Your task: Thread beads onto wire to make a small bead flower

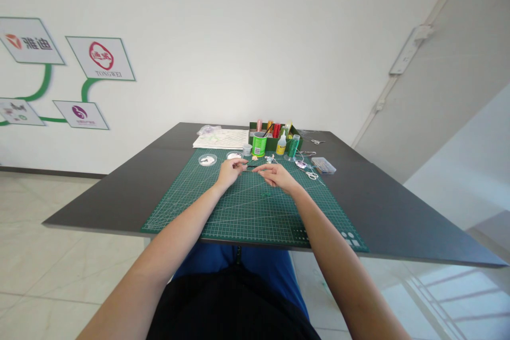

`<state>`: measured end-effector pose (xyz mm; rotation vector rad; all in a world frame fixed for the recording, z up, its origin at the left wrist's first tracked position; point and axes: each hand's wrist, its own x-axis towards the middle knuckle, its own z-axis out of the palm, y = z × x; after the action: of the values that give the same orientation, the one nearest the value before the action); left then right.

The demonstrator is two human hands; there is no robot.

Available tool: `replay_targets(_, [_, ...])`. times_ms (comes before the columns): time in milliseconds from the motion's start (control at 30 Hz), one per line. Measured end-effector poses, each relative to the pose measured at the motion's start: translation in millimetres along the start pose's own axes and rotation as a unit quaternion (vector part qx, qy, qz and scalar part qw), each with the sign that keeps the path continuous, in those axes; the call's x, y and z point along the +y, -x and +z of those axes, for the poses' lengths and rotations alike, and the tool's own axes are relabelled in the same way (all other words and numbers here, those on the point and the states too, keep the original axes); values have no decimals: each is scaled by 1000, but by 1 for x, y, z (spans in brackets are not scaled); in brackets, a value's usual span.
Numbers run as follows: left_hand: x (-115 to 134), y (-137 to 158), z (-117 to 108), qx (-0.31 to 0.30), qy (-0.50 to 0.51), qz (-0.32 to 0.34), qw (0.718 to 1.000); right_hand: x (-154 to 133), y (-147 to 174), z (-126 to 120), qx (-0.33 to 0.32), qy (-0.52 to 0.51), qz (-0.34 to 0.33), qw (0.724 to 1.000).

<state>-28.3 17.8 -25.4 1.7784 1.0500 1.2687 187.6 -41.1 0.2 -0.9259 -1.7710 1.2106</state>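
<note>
Above the green cutting mat, my left hand is closed in a pinch, thumb and fingertips together. From it a thin dark strand-like piece runs across to my right hand; whether it is wire, thread or a thin rod is too small to tell. My right hand has its index finger reaching left, its tip and thumb closed at the strand's other end, the remaining fingers curled. Just beyond the hands lie small pale pieces and a green can.
At the back stand a green box of coloured spools, a glue bottle and a teal spool. Shallow dishes and white sheets lie back left. Scissors and a clear plastic case are on the right.
</note>
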Motion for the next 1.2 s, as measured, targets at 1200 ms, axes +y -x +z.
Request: replay_targets(1200, [27,19,6,-223,-199,187,936,-8,6,-17,75,-108,-25,991])
